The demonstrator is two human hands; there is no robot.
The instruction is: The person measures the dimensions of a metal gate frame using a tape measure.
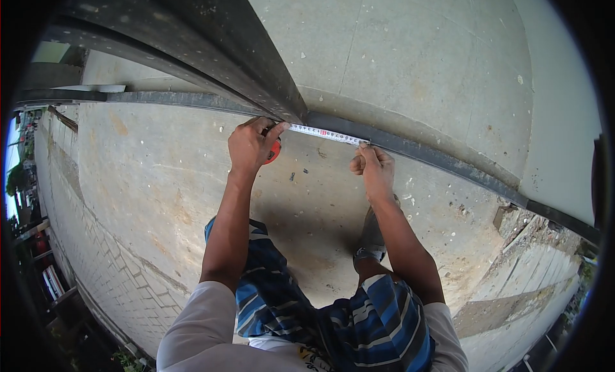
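A tape measure's white blade (328, 135) is stretched between my two hands, along a dark metal floor rail (410, 146). My left hand (251, 144) is closed around the tape's red case (274, 152), which shows only in part beside the palm. My left thumb presses near the blade, at the foot of a dark metal post (256, 51). My right hand (375, 167) pinches the blade's free end between thumb and fingers, with the other fingers curled. Printed numbers on the blade face up, with a red mark near its middle.
The post rises from the rail toward the upper left. Concrete floor (160, 154) lies on both sides of the rail. A broken concrete edge (512, 224) is at the right, and paving blocks (128, 269) are at the left. My shoe (371, 234) stands below my right hand.
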